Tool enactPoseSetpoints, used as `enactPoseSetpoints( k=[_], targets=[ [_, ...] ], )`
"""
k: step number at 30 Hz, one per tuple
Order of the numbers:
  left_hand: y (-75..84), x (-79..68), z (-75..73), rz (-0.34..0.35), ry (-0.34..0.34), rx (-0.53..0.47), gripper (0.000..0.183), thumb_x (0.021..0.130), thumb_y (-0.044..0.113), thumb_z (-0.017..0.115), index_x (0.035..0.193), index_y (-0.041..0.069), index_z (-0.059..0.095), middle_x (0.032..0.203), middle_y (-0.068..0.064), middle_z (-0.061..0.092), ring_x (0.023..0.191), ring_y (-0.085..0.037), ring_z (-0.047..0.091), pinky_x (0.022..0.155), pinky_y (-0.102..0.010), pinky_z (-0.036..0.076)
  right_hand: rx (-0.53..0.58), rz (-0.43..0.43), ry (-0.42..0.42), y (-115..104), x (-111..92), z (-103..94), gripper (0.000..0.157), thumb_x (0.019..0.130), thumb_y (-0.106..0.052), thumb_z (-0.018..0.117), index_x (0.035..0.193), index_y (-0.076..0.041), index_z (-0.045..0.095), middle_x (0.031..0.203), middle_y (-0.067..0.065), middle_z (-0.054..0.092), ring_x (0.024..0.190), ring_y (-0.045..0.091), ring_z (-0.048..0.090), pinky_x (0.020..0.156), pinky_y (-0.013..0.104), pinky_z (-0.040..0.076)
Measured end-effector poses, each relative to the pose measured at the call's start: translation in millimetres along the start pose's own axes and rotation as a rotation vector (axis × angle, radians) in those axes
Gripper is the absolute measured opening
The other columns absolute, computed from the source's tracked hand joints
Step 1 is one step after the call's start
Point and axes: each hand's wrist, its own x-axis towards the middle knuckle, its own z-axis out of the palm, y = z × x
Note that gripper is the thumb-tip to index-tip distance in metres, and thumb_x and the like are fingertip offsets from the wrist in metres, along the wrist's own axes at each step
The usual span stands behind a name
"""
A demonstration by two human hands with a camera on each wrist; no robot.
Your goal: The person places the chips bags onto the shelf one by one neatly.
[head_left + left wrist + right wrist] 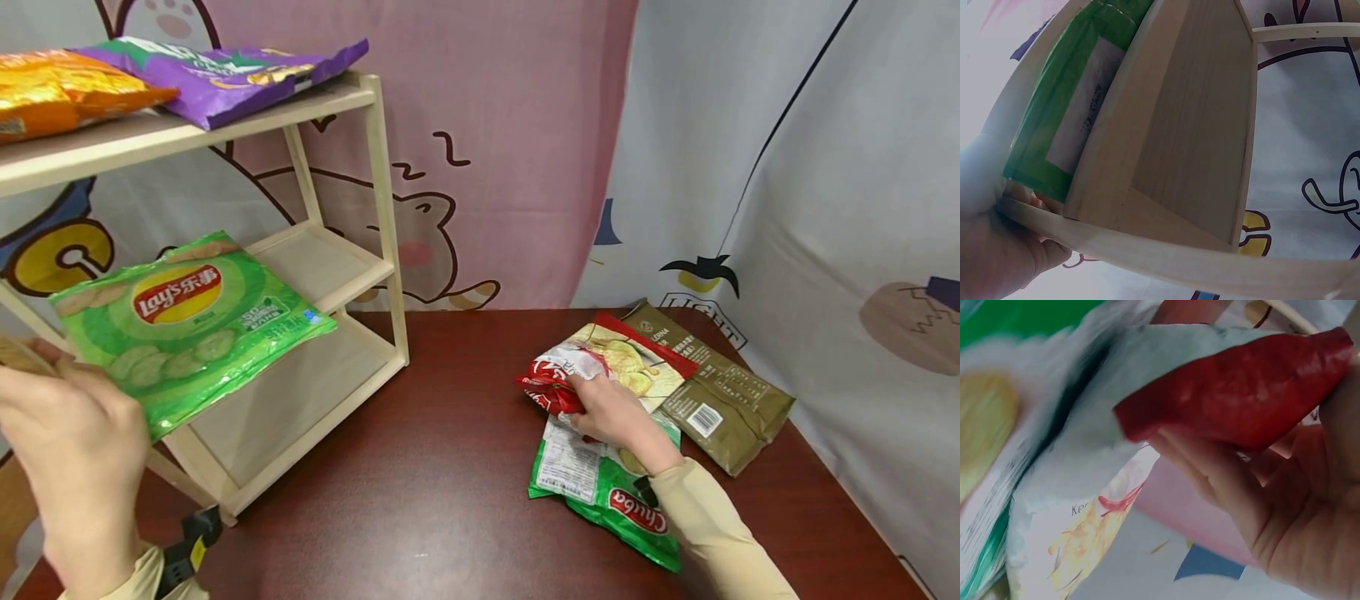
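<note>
At the left of the head view, my left hand (86, 446) grips the front post of the wooden rack (1166, 250), thumb and fingers around the wood. Right beside it, a green Lay's chip bag (195, 308) lies tilted on the rack's middle shelf, overhanging the front edge. My right hand (611, 408) holds a red and white chip bag (637, 358) over the right side of the table, pinching its red end (1235, 394) between thumb and fingers. Beneath that bag lie a green Chuba bag (626, 504) and an olive-brown packet (723, 387), both partly covered.
Purple (232, 75) and orange (63, 92) snack bags lie on the rack's top shelf. The rack's bottom shelf (292, 387) sits low over the dark red table (420, 467). Printed curtains (487, 167) hang behind the table and along its right side.
</note>
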Motion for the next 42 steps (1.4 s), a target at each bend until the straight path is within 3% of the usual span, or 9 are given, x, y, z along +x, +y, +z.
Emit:
enactPoseSetpoints(
  k=[12, 17, 21, 23, 26, 30, 33, 38, 42],
  targets=[
    [-1.6, -0.5, -0.2, -0.001, -0.02, 0.023, 0.051, 0.097, 0.009, 0.025, 0.14, -0.015, 0.015, 0.152, -0.025, 0.01, 0.141, -0.016, 0.013, 0.117, -0.024, 0.008, 0.229, 0.144, -0.019, -43, 18, 6.1, 0.046, 0.081, -0.02, 0.068, 0.119, 0.002, 0.056, 0.092, 0.014, 0.067, 0.079, 0.022, 0.06, 0.072, 0.038, 0.051],
    [-1.0, -1.0, 0.4, 0.007, -0.013, 0.017, 0.05, 0.097, 0.009, 0.025, 0.139, -0.016, 0.015, 0.152, -0.025, 0.012, 0.14, -0.016, 0.017, 0.117, -0.025, 0.011, 0.315, 0.035, -0.15, -41, 17, 8.6, 0.052, 0.089, -0.03, 0.064, 0.13, -0.002, 0.05, 0.114, 0.015, 0.066, 0.103, 0.026, 0.064, 0.088, 0.043, 0.051],
    [-1.2, -0.2, -1.0, 0.003, -0.016, 0.024, 0.05, 0.097, 0.009, 0.025, 0.14, -0.015, 0.015, 0.152, -0.024, 0.01, 0.141, -0.017, 0.014, 0.118, -0.024, 0.008, 0.231, -0.084, -0.25, -29, 9, 5.3, 0.068, 0.08, -0.023, 0.075, 0.139, -0.01, 0.044, 0.139, 0.015, 0.05, 0.13, 0.038, 0.043, 0.105, 0.057, 0.034],
    [-1.9, -0.7, -2.4, -0.006, -0.016, 0.031, 0.051, 0.096, 0.008, 0.025, 0.141, -0.013, 0.015, 0.152, -0.024, 0.01, 0.141, -0.019, 0.012, 0.118, -0.023, 0.006, 0.134, -0.088, -0.276, -23, 5, 5.5, 0.077, 0.074, -0.021, 0.08, 0.141, -0.014, 0.043, 0.147, 0.017, 0.039, 0.134, 0.045, 0.033, 0.106, 0.064, 0.028],
    [-3.9, -2.5, -3.5, -0.017, -0.006, 0.041, 0.051, 0.096, 0.008, 0.026, 0.142, -0.01, 0.015, 0.152, -0.023, 0.013, 0.136, -0.021, 0.017, 0.117, -0.027, 0.013, 0.052, -0.054, -0.303, -16, 3, 10.2, 0.083, 0.069, -0.021, 0.084, 0.141, -0.014, 0.043, 0.151, 0.02, 0.032, 0.133, 0.05, 0.031, 0.103, 0.065, 0.03],
    [-5.6, -2.6, -3.1, -0.023, 0.009, 0.045, 0.05, 0.097, 0.01, 0.026, 0.143, -0.005, 0.016, 0.151, -0.019, 0.017, 0.128, -0.022, 0.024, 0.114, -0.035, 0.02, -0.03, -0.099, -0.298, -12, 8, 18.0, 0.075, 0.072, -0.022, 0.081, 0.138, -0.014, 0.047, 0.137, 0.02, 0.048, 0.117, 0.041, 0.052, 0.094, 0.054, 0.046],
    [-5.0, -2.0, -2.7, -0.022, 0.014, 0.04, 0.05, 0.097, 0.009, 0.027, 0.143, -0.006, 0.017, 0.15, -0.019, 0.017, 0.128, -0.021, 0.024, 0.115, -0.033, 0.019, -0.101, -0.196, -0.244, -11, 11, 22.4, 0.054, 0.076, -0.02, 0.077, 0.125, -0.012, 0.056, 0.108, 0.012, 0.063, 0.088, 0.027, 0.062, 0.075, 0.042, 0.053],
    [-3.4, -1.5, -2.6, -0.009, 0.003, 0.024, 0.05, 0.096, 0.007, 0.026, 0.141, -0.011, 0.017, 0.151, -0.025, 0.013, 0.136, -0.021, 0.016, 0.118, -0.024, 0.008, -0.195, -0.377, -0.054, -9, 14, 30.5, 0.015, 0.079, -0.016, 0.068, 0.09, -0.014, 0.057, 0.065, 0.001, 0.056, 0.054, 0.015, 0.049, 0.047, 0.028, 0.039],
    [-2.2, -1.6, -0.9, -0.003, 0.008, 0.002, 0.051, 0.096, 0.007, 0.027, 0.14, -0.014, 0.015, 0.15, -0.029, 0.01, 0.14, -0.022, 0.013, 0.118, -0.024, 0.006, -0.238, -0.382, 0.052, -16, 17, 34.6, 0.008, 0.08, -0.015, 0.063, 0.084, -0.013, 0.057, 0.055, 0.001, 0.05, 0.047, 0.016, 0.044, 0.045, 0.03, 0.034]
  ],
)
